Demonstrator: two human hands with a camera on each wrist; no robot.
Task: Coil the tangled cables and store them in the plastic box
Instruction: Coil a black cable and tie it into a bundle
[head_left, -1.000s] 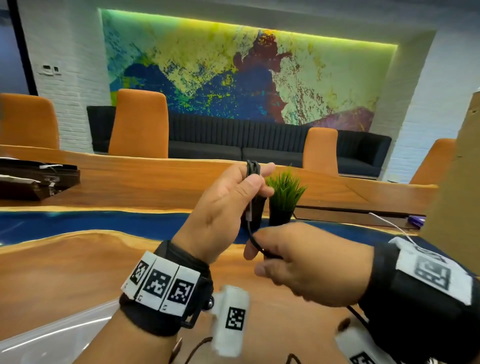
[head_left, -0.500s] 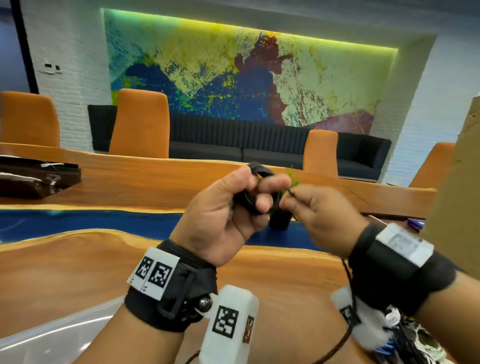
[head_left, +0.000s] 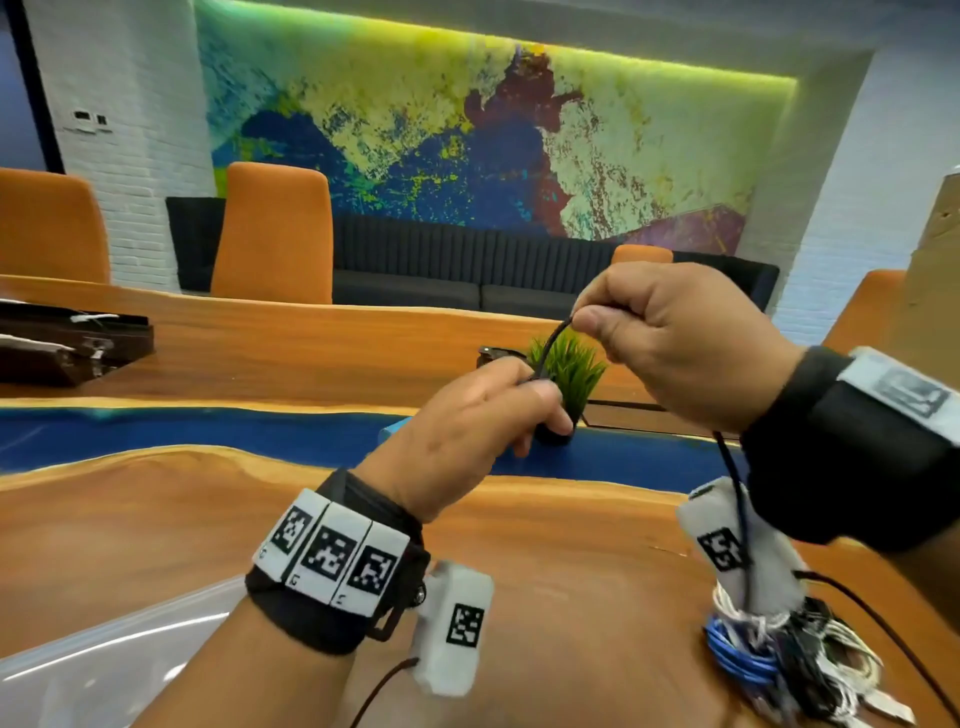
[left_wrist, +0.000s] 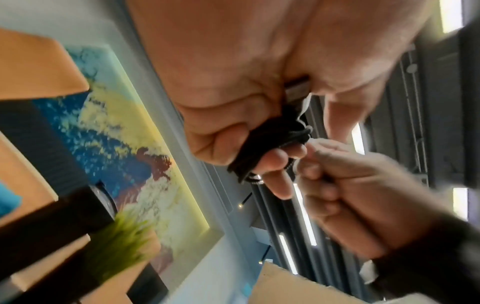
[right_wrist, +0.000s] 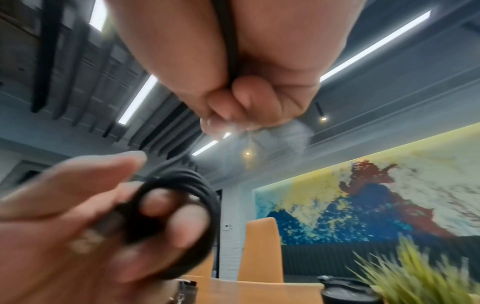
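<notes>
Cable (head_left: 551, 347) mid-coil above the counter (head_left: 156, 519): left hand (head_left: 467, 415) grips the small black coil (right_wrist: 179, 205), right hand (head_left: 675, 343) pinches the free run just above it, tail dropping near the tangled pile (head_left: 789, 649) at near right. Keep light tension, lay each turn flat on the last, let the tail slide through the pinch. Box (head_left: 78, 665) sits near left.

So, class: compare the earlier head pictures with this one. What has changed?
The right hand has risen up and right, drawing the black cable out from the left hand, which has dropped. Unchanged: the left hand's grip on the coil; the cable pile.
</notes>
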